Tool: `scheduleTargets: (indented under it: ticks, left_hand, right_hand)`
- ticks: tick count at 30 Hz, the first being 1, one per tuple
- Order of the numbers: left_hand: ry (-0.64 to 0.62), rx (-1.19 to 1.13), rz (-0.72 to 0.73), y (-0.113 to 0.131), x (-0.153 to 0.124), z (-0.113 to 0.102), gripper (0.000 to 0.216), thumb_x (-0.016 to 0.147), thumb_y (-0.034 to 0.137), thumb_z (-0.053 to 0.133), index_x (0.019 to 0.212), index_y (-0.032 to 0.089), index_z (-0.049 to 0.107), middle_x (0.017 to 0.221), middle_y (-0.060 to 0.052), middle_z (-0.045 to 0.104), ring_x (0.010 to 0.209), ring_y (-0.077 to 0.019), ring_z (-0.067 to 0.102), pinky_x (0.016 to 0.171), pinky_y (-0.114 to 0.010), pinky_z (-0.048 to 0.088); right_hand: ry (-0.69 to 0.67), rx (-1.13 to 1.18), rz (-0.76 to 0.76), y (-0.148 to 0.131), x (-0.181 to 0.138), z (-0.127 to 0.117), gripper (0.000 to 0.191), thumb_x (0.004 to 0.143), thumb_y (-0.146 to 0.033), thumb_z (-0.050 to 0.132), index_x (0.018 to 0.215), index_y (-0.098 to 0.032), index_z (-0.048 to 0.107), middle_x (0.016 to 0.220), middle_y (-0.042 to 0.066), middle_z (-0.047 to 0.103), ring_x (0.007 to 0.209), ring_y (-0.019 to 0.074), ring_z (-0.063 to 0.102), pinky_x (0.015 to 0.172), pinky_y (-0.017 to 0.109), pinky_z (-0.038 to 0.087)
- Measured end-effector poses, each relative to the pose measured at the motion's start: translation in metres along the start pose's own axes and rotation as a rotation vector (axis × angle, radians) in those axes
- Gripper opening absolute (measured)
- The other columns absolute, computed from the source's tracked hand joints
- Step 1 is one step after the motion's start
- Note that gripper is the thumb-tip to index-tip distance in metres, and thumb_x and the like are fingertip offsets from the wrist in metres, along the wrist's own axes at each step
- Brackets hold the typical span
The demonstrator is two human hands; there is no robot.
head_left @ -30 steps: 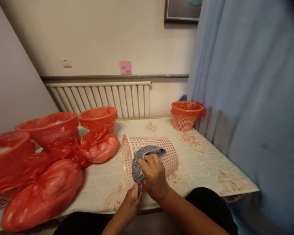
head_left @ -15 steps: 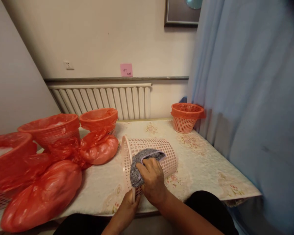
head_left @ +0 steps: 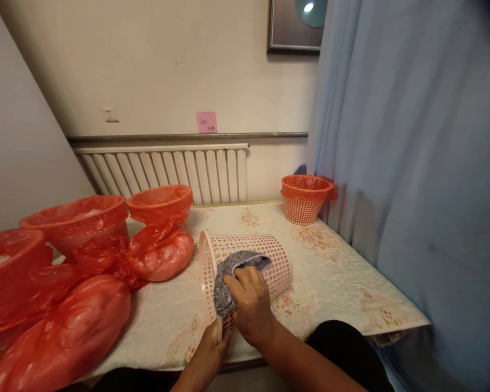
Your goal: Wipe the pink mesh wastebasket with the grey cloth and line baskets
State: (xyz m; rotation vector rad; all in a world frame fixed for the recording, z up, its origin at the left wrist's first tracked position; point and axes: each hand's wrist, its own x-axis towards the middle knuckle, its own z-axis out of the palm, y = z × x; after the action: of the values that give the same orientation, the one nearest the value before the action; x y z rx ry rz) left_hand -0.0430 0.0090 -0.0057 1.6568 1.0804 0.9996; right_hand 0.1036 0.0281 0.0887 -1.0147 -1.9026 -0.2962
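A pale pink perforated plastic basket lies on its side on the table, its open end facing left. My left hand grips the near part of its rim. In my right hand is a dark grey cloth with a lilac edge, bunched under the fingers and pressed against the basket's side near the rim. The cloth hides some of the holes beneath it.
Red-lined baskets stand at the left: one at the edge, one behind it and a smaller one. Bulging red plastic bags lie before them. Another lined basket stands at the back right, beside a blue curtain. A flowered cloth covers the table.
The whole view has shifted slightly. My right hand with the cloth stays at nearly the same spot on the basket, and my left hand keeps its hold on the rim.
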Motion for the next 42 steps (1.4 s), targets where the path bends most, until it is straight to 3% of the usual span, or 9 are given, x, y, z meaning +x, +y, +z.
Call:
scheduleTargets:
  ticks: [9, 14, 19, 23, 29, 34, 38, 42]
  left_hand:
    - [0.03, -0.047, -0.021, 0.018, 0.007, -0.002, 0.039, 0.084, 0.044, 0.061, 0.112, 0.016, 0.066, 0.122, -0.011, 0.068, 0.118, -0.0319, 0.057, 0.108, -0.047, 0.039]
    - [0.2, -0.019, -0.037, 0.042, 0.014, -0.006, 0.03, 0.079, 0.038, 0.065, 0.099, 0.016, 0.069, 0.103, -0.009, 0.074, 0.109, -0.032, 0.061, 0.102, -0.046, 0.045]
    - [0.312, -0.12, -0.006, 0.069, 0.023, -0.008, 0.039, 0.072, 0.027, 0.067, 0.11, 0.017, 0.066, 0.098, -0.005, 0.074, 0.108, -0.0292, 0.062, 0.097, -0.04, 0.051]
    - [0.272, -0.094, -0.003, 0.076, 0.024, -0.009, 0.04, 0.074, 0.026, 0.063, 0.114, 0.019, 0.064, 0.098, -0.005, 0.074, 0.111, -0.0292, 0.06, 0.1, -0.041, 0.048]
    - [0.227, -0.071, -0.022, 0.066, 0.02, -0.011, 0.032, 0.074, 0.021, 0.06, 0.105, 0.021, 0.069, 0.087, -0.005, 0.074, 0.108, -0.0297, 0.061, 0.098, -0.042, 0.05]
    - [0.214, -0.061, 0.008, 0.056, 0.018, -0.012, 0.04, 0.079, 0.025, 0.06, 0.118, 0.018, 0.064, 0.111, -0.008, 0.072, 0.117, -0.031, 0.058, 0.104, -0.045, 0.044]
    - [0.207, -0.062, 0.038, 0.043, 0.019, -0.013, 0.056, 0.083, 0.034, 0.061, 0.135, 0.017, 0.049, 0.139, -0.011, 0.056, 0.134, -0.0308, 0.044, 0.115, -0.046, 0.029]
    - [0.19, -0.078, 0.002, 0.035, 0.016, -0.013, 0.057, 0.085, 0.036, 0.057, 0.137, 0.015, 0.046, 0.142, -0.012, 0.053, 0.135, -0.0284, 0.043, 0.118, -0.045, 0.025]
  right_hand:
    - [-0.02, -0.009, 0.014, 0.002, -0.003, 0.005, 0.022, 0.087, -0.02, 0.049, 0.103, -0.021, 0.064, 0.091, 0.007, 0.057, 0.085, 0.0228, 0.045, 0.073, 0.036, 0.037]
    - [-0.029, 0.002, 0.019, 0.002, -0.004, 0.009, 0.022, 0.087, -0.018, 0.049, 0.103, -0.021, 0.063, 0.092, 0.007, 0.057, 0.086, 0.0231, 0.044, 0.074, 0.037, 0.036]
    - [-0.051, 0.006, 0.019, 0.0, -0.005, 0.01, 0.022, 0.084, -0.02, 0.052, 0.103, -0.021, 0.063, 0.093, 0.007, 0.057, 0.087, 0.0237, 0.045, 0.075, 0.037, 0.036]
    - [-0.079, 0.012, 0.026, 0.0, -0.005, 0.01, 0.018, 0.084, -0.022, 0.053, 0.099, -0.021, 0.063, 0.093, 0.007, 0.057, 0.086, 0.0238, 0.044, 0.074, 0.037, 0.035]
    - [-0.086, -0.012, 0.007, 0.0, -0.006, 0.012, 0.015, 0.086, -0.023, 0.051, 0.096, -0.02, 0.062, 0.091, 0.007, 0.056, 0.085, 0.0236, 0.044, 0.073, 0.037, 0.034]
    - [-0.094, -0.01, -0.022, 0.003, -0.005, 0.011, 0.016, 0.086, -0.019, 0.051, 0.097, -0.021, 0.063, 0.093, 0.007, 0.057, 0.086, 0.0233, 0.044, 0.074, 0.037, 0.035]
    - [-0.113, -0.056, -0.018, 0.009, 0.002, 0.01, 0.017, 0.085, -0.014, 0.051, 0.095, -0.021, 0.063, 0.091, 0.006, 0.058, 0.086, 0.0226, 0.044, 0.075, 0.036, 0.035]
    - [-0.096, -0.176, 0.066, 0.046, 0.01, 0.008, 0.023, 0.082, -0.006, 0.05, 0.092, -0.022, 0.064, 0.088, 0.006, 0.059, 0.086, 0.0225, 0.044, 0.075, 0.035, 0.034]
